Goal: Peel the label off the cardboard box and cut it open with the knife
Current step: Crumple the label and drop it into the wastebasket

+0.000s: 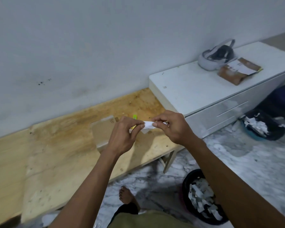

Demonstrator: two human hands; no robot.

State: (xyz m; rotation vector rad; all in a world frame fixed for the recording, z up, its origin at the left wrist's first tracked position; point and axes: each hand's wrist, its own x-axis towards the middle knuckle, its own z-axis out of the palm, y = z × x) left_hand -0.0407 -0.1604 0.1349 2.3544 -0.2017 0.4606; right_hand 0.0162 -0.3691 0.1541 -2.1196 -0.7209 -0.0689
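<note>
A flat brown cardboard box (102,131) lies on the wooden bench (59,145), partly hidden behind my left hand. My left hand (124,134) and my right hand (170,126) are raised above the box and both pinch a crumpled white label (148,125) stretched between their fingertips. A yellow-green knife (135,116) lies on the bench just beyond the box; only its far end and a bit near my left fingers show.
A white drawer cabinet (209,89) stands to the right, carrying a grey headset (215,55) and a brown parcel (238,70). A black bin (202,197) of paper scraps sits on the marble floor by my right arm; another dark bin (263,126) stands farther right. My bare foot (126,195) rests below.
</note>
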